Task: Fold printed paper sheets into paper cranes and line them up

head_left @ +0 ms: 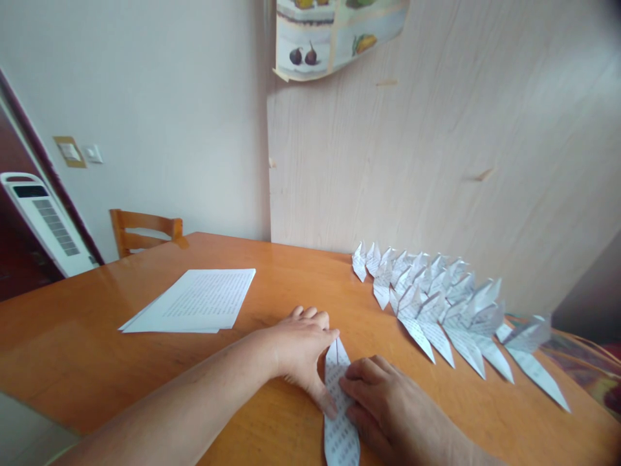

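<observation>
Strip (334, 378) of folded, printed paper lies flat on the table (291, 278), directly between the two hands. Long axis runs from the wearer outward, only slightly aslant; pointed end far, near end cut off by the frame's bottom edge. A seam shows at the far point.

Left hand (305, 353) comes in from the left: thumb laid on the strip's face, index finger reaching to the far point, the two spread well apart. Right hand (378, 395) sits at the right edge, about midway along, fingers curled, tips on the paper; whether they pinch it or merely press, cannot tell from this angle. Both hands touching, neither nearer; left one has the far end.

In the way: chiefly the hands themselves, thumb over the face, right fingers over the edge.

Around: stack (208, 301) of printed sheets, beyond the left forearm, well apart from the strip. Folded pieces (436, 298) in close rows to the right, beyond the right hand. Chair (150, 223) at the table's far left.
</observation>
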Demonstrator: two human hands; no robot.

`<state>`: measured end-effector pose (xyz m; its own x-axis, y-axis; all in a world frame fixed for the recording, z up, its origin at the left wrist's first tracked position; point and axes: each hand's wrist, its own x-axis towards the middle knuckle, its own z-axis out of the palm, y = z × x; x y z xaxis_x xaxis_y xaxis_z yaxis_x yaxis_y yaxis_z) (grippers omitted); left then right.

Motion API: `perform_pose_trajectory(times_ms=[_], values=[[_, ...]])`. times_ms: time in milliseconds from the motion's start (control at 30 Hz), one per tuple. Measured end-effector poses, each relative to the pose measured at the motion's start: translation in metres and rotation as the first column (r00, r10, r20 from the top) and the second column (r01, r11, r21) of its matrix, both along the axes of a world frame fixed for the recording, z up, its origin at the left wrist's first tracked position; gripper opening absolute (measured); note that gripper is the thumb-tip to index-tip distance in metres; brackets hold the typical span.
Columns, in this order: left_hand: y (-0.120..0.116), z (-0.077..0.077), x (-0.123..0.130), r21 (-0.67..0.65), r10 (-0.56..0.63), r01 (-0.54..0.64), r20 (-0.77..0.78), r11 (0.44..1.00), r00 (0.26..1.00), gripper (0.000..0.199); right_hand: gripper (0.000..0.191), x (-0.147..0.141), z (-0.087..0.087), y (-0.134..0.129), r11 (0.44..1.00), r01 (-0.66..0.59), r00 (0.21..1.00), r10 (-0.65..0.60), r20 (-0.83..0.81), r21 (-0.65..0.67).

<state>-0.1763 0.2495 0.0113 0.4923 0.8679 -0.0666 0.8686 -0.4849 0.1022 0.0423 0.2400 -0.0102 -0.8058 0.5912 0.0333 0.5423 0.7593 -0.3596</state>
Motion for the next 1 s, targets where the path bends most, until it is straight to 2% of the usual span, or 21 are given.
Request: perform_pose_trajectory(times_ms=[200, 267, 433, 500, 700, 867, 933, 1000], values=[[-0.007, -0.003, -0.001, 0.055, 0.068, -0.07, 0.029, 0.996, 0.997, 0.105, 0.01, 0.003, -0.008, 0.001, 0.999, -0.012, 0.998, 0.014, -0.061, 0.042], [-0.014, -0.003, -0.001, 0.091, 0.064, -0.07, 0.06, 0.993, 0.996, 0.096, 0.009, 0.005, -0.011, 0.001, 0.998, -0.008, 0.996, 0.013, -0.092, 0.061], [-0.031, -0.003, -0.002, 0.183, -0.012, -0.011, 0.123, 0.983, 0.992, 0.06, 0.008, 0.006, -0.014, 0.0, 0.997, -0.012, 0.993, 0.021, -0.112, 0.076], [-0.034, -0.005, -0.003, 0.188, -0.018, -0.005, 0.121, 0.982, 0.993, 0.053, 0.009, 0.005, -0.013, 0.0, 0.997, -0.015, 0.995, 0.022, -0.102, 0.07], [-0.038, -0.014, -0.008, 0.191, 0.001, -0.019, 0.094, 0.981, 0.996, 0.06, 0.012, 0.006, -0.01, 0.0, 0.999, -0.019, 0.995, 0.023, -0.094, 0.042], [-0.043, -0.014, -0.009, 0.22, 0.014, -0.04, 0.123, 0.975, 0.992, 0.068, 0.013, 0.008, -0.006, -0.001, 1.0, -0.019, 0.996, 0.021, -0.087, 0.017], [-0.046, -0.013, -0.008, 0.228, 0.002, -0.043, 0.177, 0.973, 0.984, 0.058, 0.014, 0.008, -0.007, 0.0, 1.0, -0.024, 0.995, 0.026, -0.096, 0.019], [-0.048, -0.014, -0.006, 0.217, -0.035, -0.02, 0.248, 0.976, 0.968, 0.032, 0.016, 0.008, -0.008, 0.001, 0.999, -0.036, 0.994, 0.038, -0.102, 0.021]])
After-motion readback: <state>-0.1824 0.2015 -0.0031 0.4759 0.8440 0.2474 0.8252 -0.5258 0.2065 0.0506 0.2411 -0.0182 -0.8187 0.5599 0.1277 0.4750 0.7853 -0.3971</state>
